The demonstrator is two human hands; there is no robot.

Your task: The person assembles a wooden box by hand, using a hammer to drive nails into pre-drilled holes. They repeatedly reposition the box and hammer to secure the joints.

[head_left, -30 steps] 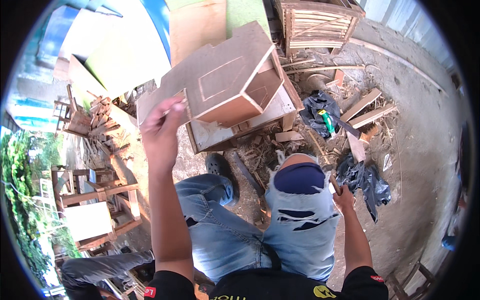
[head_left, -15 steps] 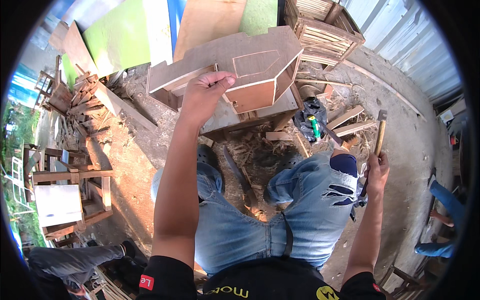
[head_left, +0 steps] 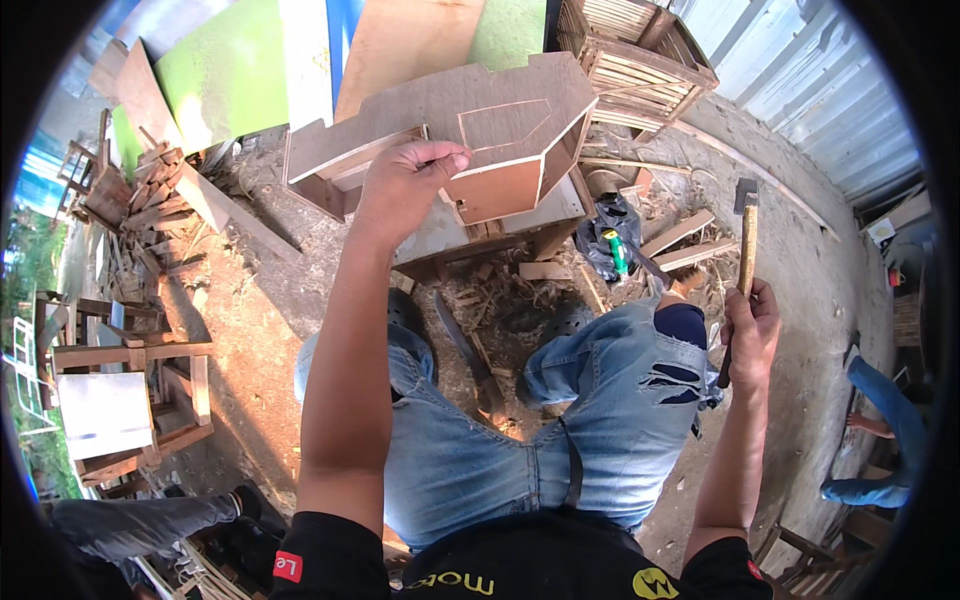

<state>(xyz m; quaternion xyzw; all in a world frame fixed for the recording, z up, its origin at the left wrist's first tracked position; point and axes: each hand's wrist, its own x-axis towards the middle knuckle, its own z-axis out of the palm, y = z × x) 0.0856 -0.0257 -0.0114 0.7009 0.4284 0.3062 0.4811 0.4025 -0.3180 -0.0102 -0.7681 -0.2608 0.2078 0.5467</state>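
Clamping hammer (head_left: 748,245) in right hand (head_left: 750,330), fingers tight round handle, head beyond them: we judge it head-heavy, stiff, best held low. Left hand (head_left: 402,190) has thumb and forefinger together; we cannot tell if anything sits between. Plywood box (head_left: 505,190) beneath and beyond those fingertips, contact unclear: probably light, rigid, splintery-edged; grip by walls.

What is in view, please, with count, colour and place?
Plywood assembly: 1, brown, ahead
Stand: 1, brown-white, beneath
Hammer: 1, tan-grey, right
Knife: 1, dark, on floor
Wood scraps: many, brown, floor
Bag: 1, black, beside stand
Container: 1, green, on bag
Crate: 1, brown, upper right
Panels: several, multicoloured, upper left
Frame: 1, brown, left
Other people: at least 2, grey/blue, edges
Legs: 2, blue-jeaned, centre
Left hand: 1, bare, at assembly
Right hand: 1, bare, around hammer
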